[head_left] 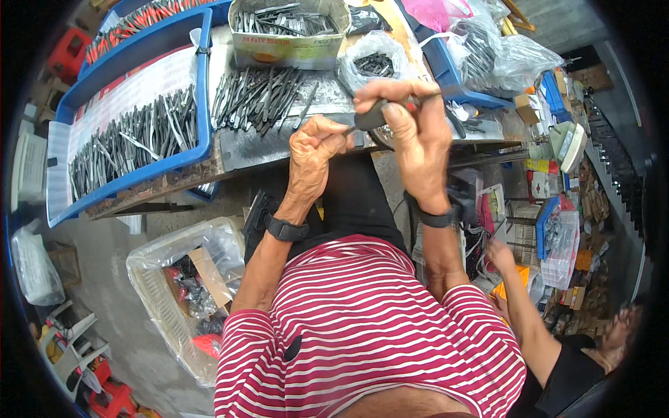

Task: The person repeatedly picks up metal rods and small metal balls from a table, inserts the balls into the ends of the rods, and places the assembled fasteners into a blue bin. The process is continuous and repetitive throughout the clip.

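Observation:
Above my lap, at the bench's front edge, my left hand (317, 143) is closed in a pinch on a thin dark metal piece (349, 130). Facing it, my right hand (417, 136) wraps round a dark rounded tool (371, 117) with a bit of red beside the fingers; its exact kind is hidden. The tip of the thin piece meets or nearly meets this tool. Just beyond my left hand, a pile of slim black and grey metal pieces (254, 97) lies on the bench. Past my right hand sits a clear bag of small dark parts (376, 63).
A blue tray (132, 167) of similar slim pieces stands at left, with red-handled ones (150, 24) behind. A cardboard box (289, 52) of metal parts is at the back. A lined crate (157, 279) sits on the floor. At right, another person's arm (526, 299) reaches in.

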{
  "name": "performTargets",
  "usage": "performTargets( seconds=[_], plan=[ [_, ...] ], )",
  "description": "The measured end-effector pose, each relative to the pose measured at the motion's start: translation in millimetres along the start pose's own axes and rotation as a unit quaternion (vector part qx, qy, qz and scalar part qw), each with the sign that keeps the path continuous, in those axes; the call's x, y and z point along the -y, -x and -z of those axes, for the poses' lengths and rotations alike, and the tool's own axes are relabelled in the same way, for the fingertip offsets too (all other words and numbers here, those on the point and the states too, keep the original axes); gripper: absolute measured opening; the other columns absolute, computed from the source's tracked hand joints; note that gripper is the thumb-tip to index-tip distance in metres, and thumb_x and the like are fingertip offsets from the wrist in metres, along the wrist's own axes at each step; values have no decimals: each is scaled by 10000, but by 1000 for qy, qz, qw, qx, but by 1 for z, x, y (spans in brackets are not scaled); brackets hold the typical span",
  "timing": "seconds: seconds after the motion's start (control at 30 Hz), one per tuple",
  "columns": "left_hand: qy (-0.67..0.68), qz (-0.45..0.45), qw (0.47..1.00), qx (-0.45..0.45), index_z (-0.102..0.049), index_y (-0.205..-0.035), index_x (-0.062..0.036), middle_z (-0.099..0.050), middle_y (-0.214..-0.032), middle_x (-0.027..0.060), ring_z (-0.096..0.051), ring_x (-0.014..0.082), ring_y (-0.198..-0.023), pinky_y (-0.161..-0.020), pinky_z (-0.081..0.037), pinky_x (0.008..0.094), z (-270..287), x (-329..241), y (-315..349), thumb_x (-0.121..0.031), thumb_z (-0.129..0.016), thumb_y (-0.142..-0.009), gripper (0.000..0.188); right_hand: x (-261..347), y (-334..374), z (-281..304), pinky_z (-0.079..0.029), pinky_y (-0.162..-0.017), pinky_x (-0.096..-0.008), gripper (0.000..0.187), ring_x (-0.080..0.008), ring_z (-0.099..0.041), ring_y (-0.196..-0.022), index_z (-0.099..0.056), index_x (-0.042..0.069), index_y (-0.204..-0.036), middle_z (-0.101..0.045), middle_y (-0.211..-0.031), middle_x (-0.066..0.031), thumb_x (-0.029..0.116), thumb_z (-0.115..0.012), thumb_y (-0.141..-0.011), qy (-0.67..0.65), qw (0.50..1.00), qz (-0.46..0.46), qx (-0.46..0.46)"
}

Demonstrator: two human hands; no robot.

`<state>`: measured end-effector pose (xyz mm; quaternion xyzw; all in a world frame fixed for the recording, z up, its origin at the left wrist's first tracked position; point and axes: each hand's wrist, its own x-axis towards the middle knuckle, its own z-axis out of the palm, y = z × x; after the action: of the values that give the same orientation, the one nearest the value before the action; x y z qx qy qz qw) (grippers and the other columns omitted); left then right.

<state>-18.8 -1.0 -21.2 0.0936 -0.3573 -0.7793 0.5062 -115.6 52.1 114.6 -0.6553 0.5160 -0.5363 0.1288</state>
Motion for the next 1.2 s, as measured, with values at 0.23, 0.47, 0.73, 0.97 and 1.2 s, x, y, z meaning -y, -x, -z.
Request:
performTargets(
  seconds=[0.23,0.47,0.73,0.97,1.2],
  plan=[
    [-23,4,1000,7,-586,-878,-6,-622,-772,70,-545,103,-693,-655,-422,225,0,1,-1,5,-598,-801,79,3,0,18,-514,-771,-326,118,-216,-623,-829,-469,-32,-995,-601,-961,-213,40,-474,-902,-191,973,43,-120],
    [-68,1,998,-13,-590,-895,-7,-612,-774,49,-531,93,-677,-650,-419,217,-3,0,-3,-2,-598,-805,91,-7,6,-8,-502,-726,-273,96,-154,-617,-801,-484,-28,-970,-613,-926,-105,32,-486,-896,-82,994,-20,-66],
    [-74,23,996,-50,-566,-952,34,-620,-767,94,-540,96,-621,-589,-447,211,-17,-9,1,-9,-581,-816,144,-38,33,14,-517,-691,-273,144,-163,-622,-766,-477,-5,-987,-614,-888,-137,125,-473,-924,-225,940,-185,-176],
    [-109,92,986,-83,-550,-973,44,-619,-736,94,-517,68,-545,-453,-388,168,-30,-16,10,3,-561,-832,147,-58,78,24,-471,-712,-279,238,-146,-564,-712,-459,-44,-1090,-598,-860,-122,70,-496,-884,-148,939,-265,-163],
    [-153,104,980,-70,-568,-977,24,-624,-757,85,-439,23,-540,-441,-333,136,-33,-7,18,-31,-579,-840,148,-61,103,34,-372,-492,-192,253,-68,-480,-520,-530,-48,-1046,-562,-645,-52,58,-579,-821,-39,921,-353,-159]
  ],
)
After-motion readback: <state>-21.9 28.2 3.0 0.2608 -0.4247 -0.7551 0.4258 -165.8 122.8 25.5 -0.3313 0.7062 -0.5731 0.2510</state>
